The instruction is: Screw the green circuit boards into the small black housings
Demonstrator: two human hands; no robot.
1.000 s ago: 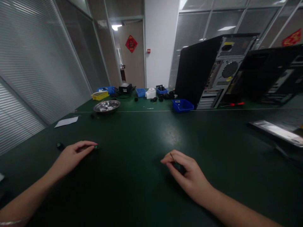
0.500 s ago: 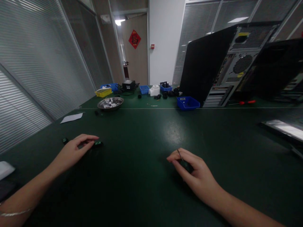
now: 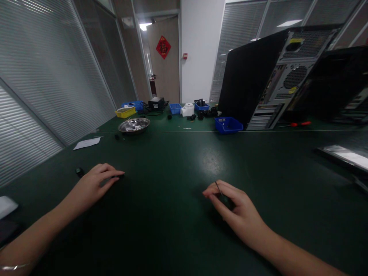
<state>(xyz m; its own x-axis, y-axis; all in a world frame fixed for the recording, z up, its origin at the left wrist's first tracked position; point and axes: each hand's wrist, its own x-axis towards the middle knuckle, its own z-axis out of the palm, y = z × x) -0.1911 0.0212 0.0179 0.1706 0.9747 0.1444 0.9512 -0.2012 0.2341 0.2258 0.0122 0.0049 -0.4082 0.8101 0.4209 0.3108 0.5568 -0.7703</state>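
My left hand (image 3: 99, 182) is at the left of the green table (image 3: 166, 214). Its thumb and index finger close on a small dark part (image 3: 122, 175), mostly covered by the fingertips. Behind that hand lies another small dark piece (image 3: 79, 172). My right hand (image 3: 232, 207) rests low over the table, right of the middle, with thumb and fingers pinched together. A thin dark rod-like tool (image 3: 218, 188) runs across its index finger; the rest is hidden in the grip, so its kind cannot be made out.
A round metal dish (image 3: 134, 125) and white paper (image 3: 86, 143) are at the far left. A blue bin (image 3: 228, 125) stands before a black computer case (image 3: 253, 69). Farther back are a yellow tray (image 3: 125, 112) and a white housing (image 3: 188, 110). A red-handled tool (image 3: 300, 124) lies right.
My left hand has shifted slightly right, and its fingertips now cover the small dark part that showed beyond them before. My right hand has stayed in place.
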